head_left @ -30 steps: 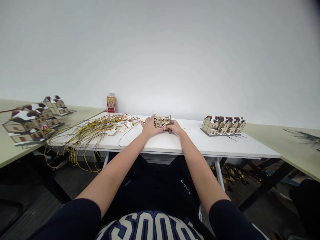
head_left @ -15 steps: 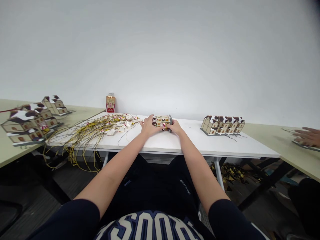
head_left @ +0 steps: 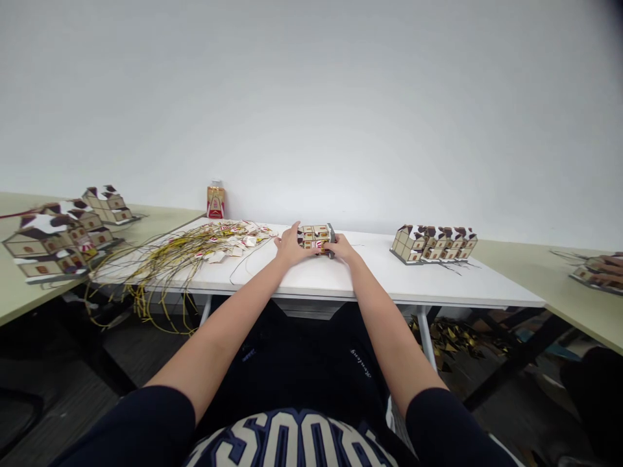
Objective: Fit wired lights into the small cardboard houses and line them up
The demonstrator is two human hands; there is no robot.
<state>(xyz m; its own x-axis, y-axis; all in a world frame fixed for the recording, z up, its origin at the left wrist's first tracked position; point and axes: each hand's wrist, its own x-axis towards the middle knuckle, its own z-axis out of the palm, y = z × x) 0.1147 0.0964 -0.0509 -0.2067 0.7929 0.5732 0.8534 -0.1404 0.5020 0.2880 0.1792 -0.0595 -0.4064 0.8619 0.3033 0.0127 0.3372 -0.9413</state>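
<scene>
A small model house (head_left: 316, 233) with cream walls lies tipped on its side at the middle of the white table (head_left: 311, 279). Its grey base faces right. My left hand (head_left: 291, 248) grips the roof end, thumb along the near side. At the base end, my right hand (head_left: 342, 248) holds it with the thumb on the near wall. The fingers behind the house are partly hidden. To the left lies a heap of small white and red paper pieces (head_left: 238, 243) with yellow and dark wires (head_left: 165, 259).
A row of several model houses (head_left: 433, 244) stands at the right. More model houses (head_left: 53, 246) stand on the left table. A red and gold carton (head_left: 215, 200) is against the wall. Another person's hand (head_left: 610, 267) is at the far right. Gold scraps (head_left: 450, 337) lie below.
My hands and the house have barely moved. At the far right, the other person's hand has shifted right, showing more of the grey-based piece beneath it.
</scene>
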